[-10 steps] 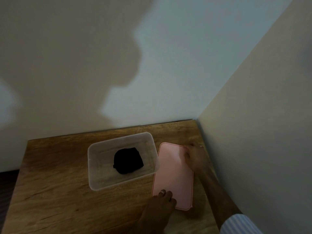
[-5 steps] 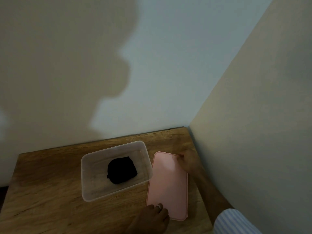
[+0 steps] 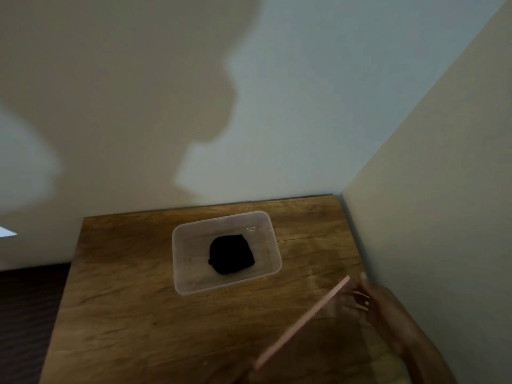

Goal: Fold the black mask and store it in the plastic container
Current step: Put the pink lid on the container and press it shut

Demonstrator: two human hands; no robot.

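Observation:
The folded black mask [image 3: 231, 254] lies inside the clear plastic container [image 3: 177, 261], which stands open in the middle of the wooden table [image 3: 124, 314]. The pink lid [image 3: 304, 320] is lifted off the table and tilted on edge, to the right of and nearer than the container. My right hand [image 3: 379, 309] grips the lid's far end, fingers spread along its back. Only a blurred sliver of my left hand [image 3: 246, 379] shows at the bottom edge, at the lid's near end.
The table sits in a corner, with a wall behind it and a side wall [image 3: 429, 217] close along its right edge. A dark floor [image 3: 25, 314] lies past the table's left edge.
The pink lid, flat on the table beside the container before, has been raised and tipped on edge by both hands. The camera view has shifted left and down.

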